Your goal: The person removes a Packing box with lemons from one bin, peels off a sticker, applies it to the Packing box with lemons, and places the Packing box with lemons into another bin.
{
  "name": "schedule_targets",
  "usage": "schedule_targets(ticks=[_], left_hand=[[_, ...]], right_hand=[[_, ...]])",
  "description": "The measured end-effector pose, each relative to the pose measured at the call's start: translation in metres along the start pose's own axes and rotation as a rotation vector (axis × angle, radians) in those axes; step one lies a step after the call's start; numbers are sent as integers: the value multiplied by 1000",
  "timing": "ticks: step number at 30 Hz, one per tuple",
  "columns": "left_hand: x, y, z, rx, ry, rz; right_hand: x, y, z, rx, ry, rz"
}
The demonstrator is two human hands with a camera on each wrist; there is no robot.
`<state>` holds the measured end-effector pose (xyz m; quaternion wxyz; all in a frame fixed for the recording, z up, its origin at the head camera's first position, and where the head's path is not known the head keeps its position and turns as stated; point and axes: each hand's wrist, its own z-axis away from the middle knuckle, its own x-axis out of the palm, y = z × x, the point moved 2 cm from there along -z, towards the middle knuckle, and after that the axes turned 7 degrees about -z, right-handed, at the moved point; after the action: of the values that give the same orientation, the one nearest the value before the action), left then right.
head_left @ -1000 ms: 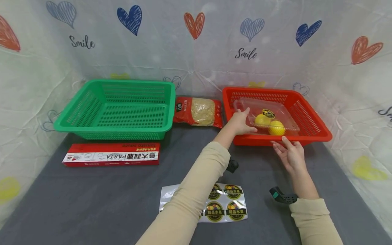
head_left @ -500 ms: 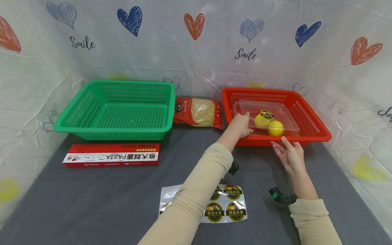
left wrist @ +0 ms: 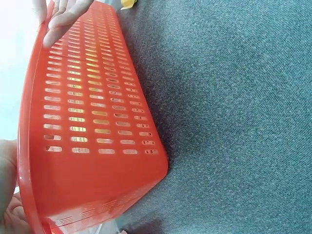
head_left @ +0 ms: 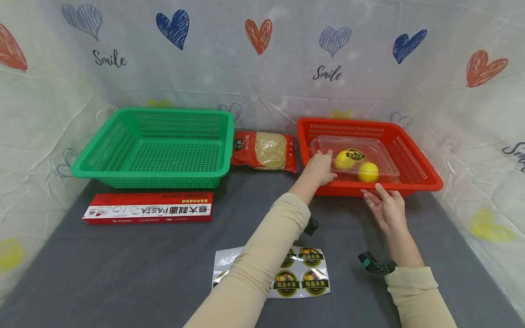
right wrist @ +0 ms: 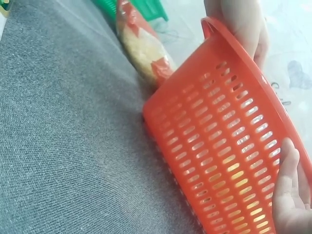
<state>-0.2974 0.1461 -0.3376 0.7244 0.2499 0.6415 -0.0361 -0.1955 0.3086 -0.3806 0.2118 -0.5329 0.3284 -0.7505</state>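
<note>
In the red basket (head_left: 418, 175) lies a clear plastic fruit box (head_left: 387, 157) holding two round yellow fruits (head_left: 368, 172), with a black-and-gold round sticker (head_left: 354, 155) on its lid. My left hand (head_left: 319, 169) reaches over the basket's front left corner, its fingers at the box's left edge; I cannot tell whether they grip it. At the front rim my right hand (head_left: 387, 207) pinches the basket's edge, palm turned up. The right wrist view shows my right hand (right wrist: 291, 190) against the slotted wall, and my left hand (right wrist: 241, 24) beyond the rim.
Left of the red basket lies a red noodle bag (head_left: 266, 150), then a green basket (head_left: 151, 175). A red pasta box (head_left: 147, 208) sits in front of the green one. A sticker sheet (head_left: 316, 273) lies partly under my left forearm. A printed curtain (head_left: 221, 54) hangs behind.
The fruit box has settled lower and slightly left in the red basket, lying flatter. My left hand has drawn back toward the box's left edge. My right hand stays at the rim.
</note>
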Motion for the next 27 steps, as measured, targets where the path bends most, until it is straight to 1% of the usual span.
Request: schedule_targets(ticks=[12,17,20,22,27], left_hand=[[1,-5,3,69,68,55],[1,-9,3,120,115,103],[1,-12,5,154,146,151],[2,-15,6,167,160,205],[2,-19,11,205,201,304]], right_hand=[[0,0,1,6,5,-5],[1,-2,1,20,4,13],[1,-4,1,42,-1,21],[0,-5,1,62,-8,31],[-2,-11,3,102,-33,85]])
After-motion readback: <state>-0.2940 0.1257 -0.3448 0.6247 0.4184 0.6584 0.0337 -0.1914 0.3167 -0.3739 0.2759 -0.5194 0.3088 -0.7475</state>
